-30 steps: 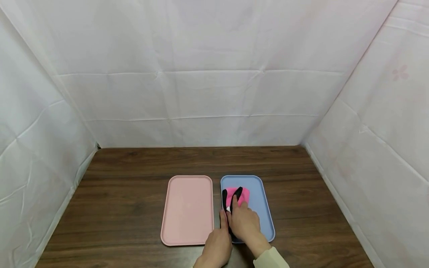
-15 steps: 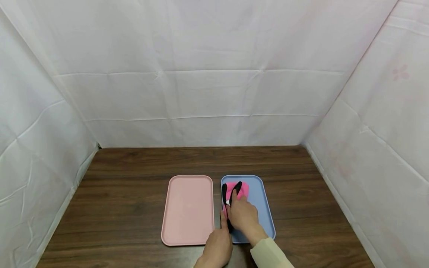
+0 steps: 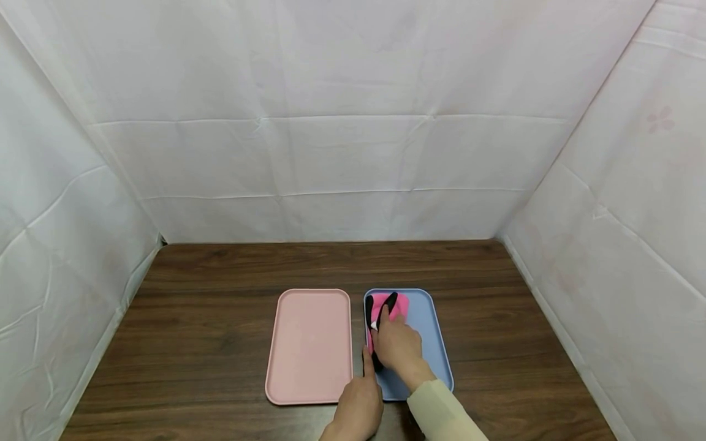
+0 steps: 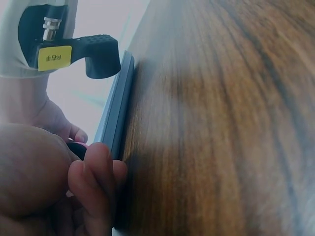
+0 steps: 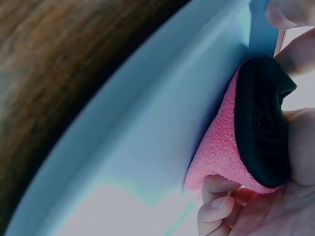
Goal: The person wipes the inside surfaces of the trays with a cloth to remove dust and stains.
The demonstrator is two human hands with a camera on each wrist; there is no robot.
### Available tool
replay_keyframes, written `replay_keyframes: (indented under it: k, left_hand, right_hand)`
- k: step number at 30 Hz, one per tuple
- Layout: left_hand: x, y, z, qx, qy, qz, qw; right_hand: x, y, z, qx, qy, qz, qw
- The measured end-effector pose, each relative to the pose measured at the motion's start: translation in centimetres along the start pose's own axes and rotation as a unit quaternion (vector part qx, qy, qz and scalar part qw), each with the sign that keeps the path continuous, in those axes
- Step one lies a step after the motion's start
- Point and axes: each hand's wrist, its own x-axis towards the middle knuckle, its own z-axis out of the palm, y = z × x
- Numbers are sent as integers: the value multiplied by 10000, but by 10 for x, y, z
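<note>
A pink cloth (image 3: pixel 403 304) with black edging lies bunched along the left side of the blue tray (image 3: pixel 432 343). My right hand (image 3: pixel 399 346) grips it, the index finger stretched forward along a black edge. In the right wrist view the fluffy cloth (image 5: pixel 221 147) stands folded, with fingers curled beneath it. My left hand (image 3: pixel 360 404) holds the tray's near left rim, one finger extended along it. Curled fingertips of the left hand (image 4: pixel 96 172) sit beside the tray's outer wall (image 4: pixel 118 108) in the left wrist view; its thumb's grip is partly hidden.
A pink tray (image 3: pixel 310 346) lies just left of the blue one, a narrow gap between them. Both rest on a dark wooden table (image 3: pixel 215 324). White cloth walls (image 3: pixel 342 159) enclose the back and sides. A black camera (image 4: pixel 101 56) is mounted at the right wrist.
My right hand has slid the pink cloth forward along the blue tray, towards its far left corner. The left hand has stayed at the rim, and the trays have hardly moved.
</note>
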Motion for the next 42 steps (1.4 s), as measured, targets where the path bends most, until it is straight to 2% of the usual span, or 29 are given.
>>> replay_keyframes:
  k: [18, 26, 34, 42]
  left_hand:
    - [1, 1, 2, -65, -70, -136, 9999]
    - [0, 1, 1, -96, -6, -107, 9999]
    - [1, 4, 0, -183, -42, -234, 9996]
    - [2, 3, 3, -154, 163, -276, 9994]
  right_hand:
    - [20, 0, 1, 43, -100, 156, 9998]
    - [18, 3, 2, 240, -75, 116, 9996]
    - [12, 7, 1, 382, -197, 126, 9990]
    - [8, 11, 4, 609, 319, -150, 9975]
